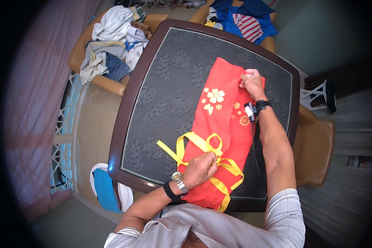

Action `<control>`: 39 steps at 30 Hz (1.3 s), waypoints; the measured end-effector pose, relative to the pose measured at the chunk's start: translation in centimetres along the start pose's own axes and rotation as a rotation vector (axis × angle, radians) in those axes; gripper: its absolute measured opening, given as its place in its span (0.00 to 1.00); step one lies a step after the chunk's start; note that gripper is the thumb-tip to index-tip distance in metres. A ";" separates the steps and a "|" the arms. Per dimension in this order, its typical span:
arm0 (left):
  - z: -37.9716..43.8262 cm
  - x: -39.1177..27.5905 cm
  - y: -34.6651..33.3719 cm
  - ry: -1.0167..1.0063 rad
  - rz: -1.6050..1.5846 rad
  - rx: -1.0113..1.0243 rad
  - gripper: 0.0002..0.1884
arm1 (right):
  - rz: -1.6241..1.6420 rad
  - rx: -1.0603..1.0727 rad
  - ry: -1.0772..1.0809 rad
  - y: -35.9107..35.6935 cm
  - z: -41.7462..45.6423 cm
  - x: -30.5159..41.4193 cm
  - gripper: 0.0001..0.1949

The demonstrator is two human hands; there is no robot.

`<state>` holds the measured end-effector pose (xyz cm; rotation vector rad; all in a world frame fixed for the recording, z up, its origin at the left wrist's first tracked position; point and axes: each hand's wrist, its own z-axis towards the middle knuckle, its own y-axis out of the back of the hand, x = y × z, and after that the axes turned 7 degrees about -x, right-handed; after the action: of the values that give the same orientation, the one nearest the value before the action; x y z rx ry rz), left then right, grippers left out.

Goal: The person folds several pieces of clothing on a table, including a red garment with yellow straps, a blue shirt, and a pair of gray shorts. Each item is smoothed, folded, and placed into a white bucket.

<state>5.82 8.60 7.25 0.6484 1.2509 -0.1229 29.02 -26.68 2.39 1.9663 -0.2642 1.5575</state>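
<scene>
A red cloth garment [215, 124] with gold flower prints and a butterfly lies partly folded lengthwise on the dark table, its far end pointing away from me. Yellow fabric ties [198, 141] lie in loops across its near part. With bent fingers, my right hand [251, 81] pinches the garment's edge near the far end. My left hand [201, 169] is closed on the yellow ties at the middle of the near part; its fingertips are partly hidden. A small device on a black strap sits at my right wrist, with a thin cable hanging from it.
The table [161, 102] has a floral-embossed top and a brown rim. Piled clothes [114, 40] fill a tan chair at the upper left; more clothes [248, 23] lie on a chair beyond the table. Folded blue cloth [104, 189] rests on a white stool at lower left. Another tan chair [314, 145] stands at right.
</scene>
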 end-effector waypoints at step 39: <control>0.8 0.5 -0.6 -0.232 0.057 0.433 0.19 | -0.744 -0.370 0.387 1.5 -2.3 -3.6 0.26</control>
<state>6.38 7.80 6.68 1.0122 0.9858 -0.4182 25.34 -27.28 -0.15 1.2275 0.2946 1.2314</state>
